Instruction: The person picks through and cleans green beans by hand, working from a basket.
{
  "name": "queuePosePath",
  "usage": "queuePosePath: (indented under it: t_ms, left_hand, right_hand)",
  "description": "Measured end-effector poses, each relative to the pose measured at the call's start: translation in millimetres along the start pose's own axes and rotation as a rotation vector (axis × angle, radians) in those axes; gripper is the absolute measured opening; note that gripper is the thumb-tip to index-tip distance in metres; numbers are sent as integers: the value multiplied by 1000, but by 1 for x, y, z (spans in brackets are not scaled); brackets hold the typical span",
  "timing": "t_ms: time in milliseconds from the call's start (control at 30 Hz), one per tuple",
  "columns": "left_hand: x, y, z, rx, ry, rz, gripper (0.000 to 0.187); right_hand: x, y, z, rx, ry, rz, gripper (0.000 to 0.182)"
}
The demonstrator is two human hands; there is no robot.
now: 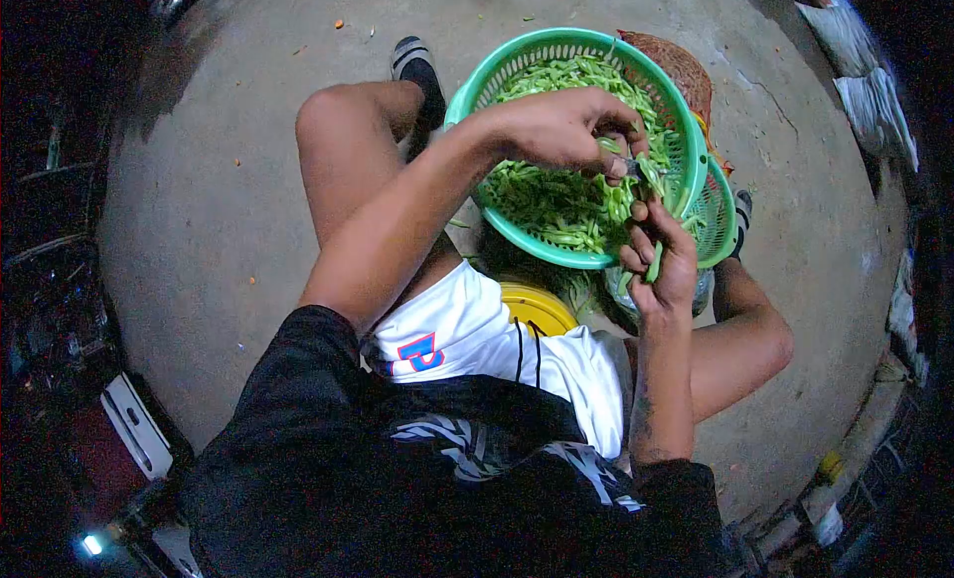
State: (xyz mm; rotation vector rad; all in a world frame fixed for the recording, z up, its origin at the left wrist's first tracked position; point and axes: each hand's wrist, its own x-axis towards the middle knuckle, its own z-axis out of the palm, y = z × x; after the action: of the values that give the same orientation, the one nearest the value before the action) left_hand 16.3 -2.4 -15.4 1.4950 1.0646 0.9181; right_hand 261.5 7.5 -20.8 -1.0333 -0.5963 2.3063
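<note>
Cut green pieces that look like sliced green beans [566, 205] fill a large green plastic basket [459, 106] between my legs. My left hand [581, 131] is over the basket, its fingers closed in a pinch. A small grey metal blade [631, 167] shows at its thumb tip, partly hidden by the fingers. Just below, at the basket's near right rim, my right hand [664, 260] is closed around a long green bean [654, 263]. Green slices [651, 175] are between the two hands, close to the blade.
A second green basket [720, 220] stands partly under the large one, at the right. Behind it is a reddish-brown mesh sack [671, 71]. I sit on something yellow and round [537, 308]. White sacks [845, 66] lie along the right edge of the concrete floor [229, 210].
</note>
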Motion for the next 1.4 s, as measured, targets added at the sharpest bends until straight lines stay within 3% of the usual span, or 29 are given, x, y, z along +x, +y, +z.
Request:
queuePosePath:
  t_ms: [100,233,367,500,567,633,700,733,867,933,967,1100,1167,1200,1233,1300,1400]
  left_hand:
    - [-3,2,-1,-84,-7,-68,37]
    - [-4,9,-2,29,-1,-53,38]
    - [-2,11,6,4,-60,-102,39]
    - [1,2,-1,-64,-78,-20,40]
    - [-3,5,-17,-182,5,-127,37]
    - [-4,9,-17,-175,39,-78,36]
    - [-6,14,-7,-78,-67,-127,36]
    - [-3,6,4,-41,-71,-14,38]
    - [-3,12,-2,36,-134,25,39]
    - [-5,16,-7,-124,-77,-164,39]
    - [-4,16,-7,-119,-78,-163,39]
    - [-4,12,3,-59,-130,-69,37]
    - [-4,12,3,-23,-133,-22,37]
    - [-1,11,1,-8,-19,197,38]
    - [-5,11,-7,-180,-22,-42,37]
    - [-9,14,-20,-184,19,-138,32]
    - [-6,4,-21,-94,33,-58,32]
  right_hand:
    - [-1,-2,-2,-44,-13,15,20]
    - [0,0,-2,-49,3,-7,22]
    - [4,3,-10,74,-47,39,23]
    - [2,-1,-6,88,-102,59,19]
    - [2,-2,-4,103,-118,79,18]
    - [3,-2,-3,121,-140,93,17]
    - [3,0,-3,115,-85,72,16]
    - [4,2,-6,115,-82,70,16]
    - [4,3,-11,79,-24,66,17]
    - [5,1,-8,59,-66,36,17]
    - [5,1,-8,86,-71,45,16]
    - [1,2,-2,68,41,33,17]
    - [5,4,-18,30,-14,38,17]
    - [5,3,-16,-5,-73,37,18]
    - [5,3,-14,-4,-74,38,18]
    - [2,2,-1,-41,27,19,23]
    - [2,-5,22,-28,30,5,29]
